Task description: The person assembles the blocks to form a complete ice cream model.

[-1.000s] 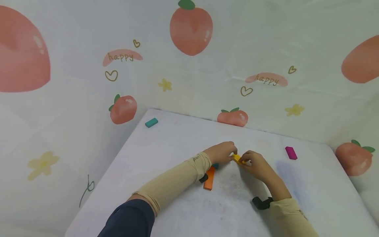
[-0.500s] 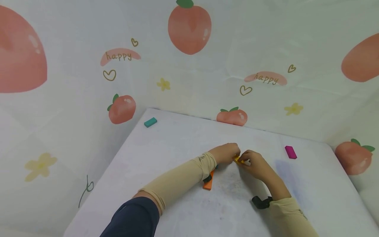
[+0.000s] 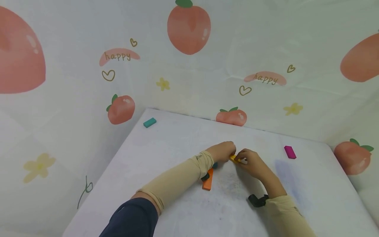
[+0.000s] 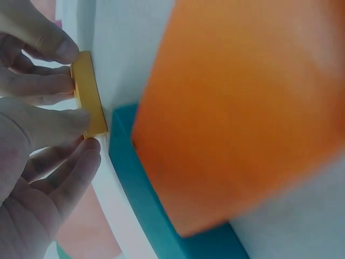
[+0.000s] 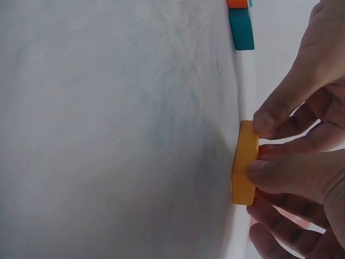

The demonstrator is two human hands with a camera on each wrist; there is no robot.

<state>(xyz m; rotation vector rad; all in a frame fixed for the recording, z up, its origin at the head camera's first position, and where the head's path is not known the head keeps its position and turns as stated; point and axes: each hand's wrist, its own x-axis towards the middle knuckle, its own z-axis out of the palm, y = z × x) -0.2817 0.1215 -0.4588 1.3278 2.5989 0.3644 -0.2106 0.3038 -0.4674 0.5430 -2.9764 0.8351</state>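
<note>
Both hands meet over a small yellow block (image 3: 235,159) near the middle of the table. My left hand (image 3: 222,151) pinches its left end between thumb and fingers, as the right wrist view also shows. From the other side, my right hand (image 3: 254,164) holds the same yellow block (image 5: 245,162) with its thumb on the near face and its fingers behind. Just beneath the left wrist lies an orange block (image 3: 208,181), partly covered by the wrist camera. It overlaps a teal block (image 4: 129,156), whose far end peeks out past the left wrist.
Another teal block (image 3: 149,122) lies by the far left corner of the white table (image 3: 177,204). A magenta block (image 3: 290,152) sits toward the far right. A cloth with printed peaches (image 3: 189,29) hangs behind and at the sides.
The left hand first shifted right along the yellow block, then back left. Over the last half second both hands and the yellow block have moved slightly left. The other blocks stay put.
</note>
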